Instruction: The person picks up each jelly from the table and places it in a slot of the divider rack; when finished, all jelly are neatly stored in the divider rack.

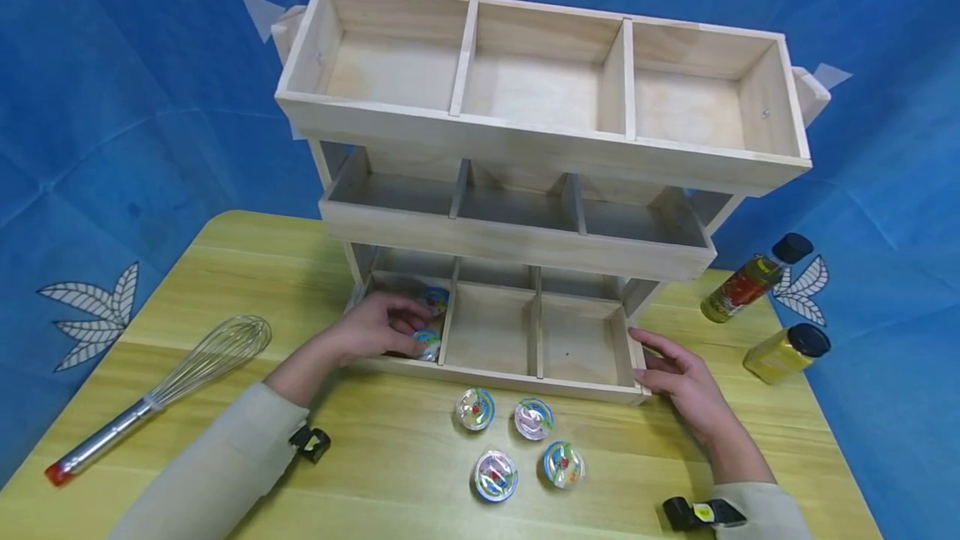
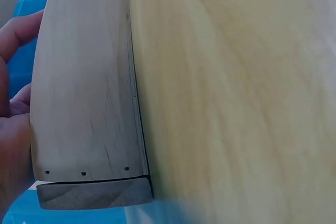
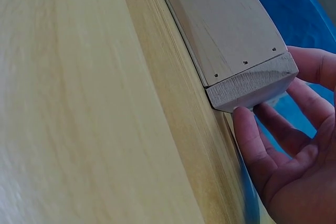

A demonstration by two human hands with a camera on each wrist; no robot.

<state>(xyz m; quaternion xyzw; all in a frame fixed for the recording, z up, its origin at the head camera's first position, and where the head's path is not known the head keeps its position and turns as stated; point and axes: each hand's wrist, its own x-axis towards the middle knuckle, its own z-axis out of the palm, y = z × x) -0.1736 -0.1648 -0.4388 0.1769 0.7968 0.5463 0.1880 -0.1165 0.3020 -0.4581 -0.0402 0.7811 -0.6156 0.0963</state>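
A three-tier wooden shelf point(image 1: 480, 230) stands on the table, each tier split into three compartments. My left hand point(image 1: 381, 325) reaches into the bottom tier's left compartment. Its curled fingers and thumb hold a small foil-lidded cup point(image 1: 428, 346) there; another such cup point(image 1: 435, 299) lies behind it, partly covered by the fingers. On the opposite side, my right hand point(image 1: 684, 377) grips the right front corner of the bottom tray point(image 3: 252, 85), thumb and fingers spread around its edge. In the left wrist view, the tray's wooden side point(image 2: 86, 87) hides the held cup.
Several foil-lidded cups point(image 1: 495, 475) lie on the table point(image 1: 360, 473) in front of the shelf. A whisk point(image 1: 168, 390) rests at left. To the right stand a dark-capped bottle point(image 1: 742, 286) and a yellow jar point(image 1: 780, 355). Blue cloth point(image 1: 150, 65) hangs behind.
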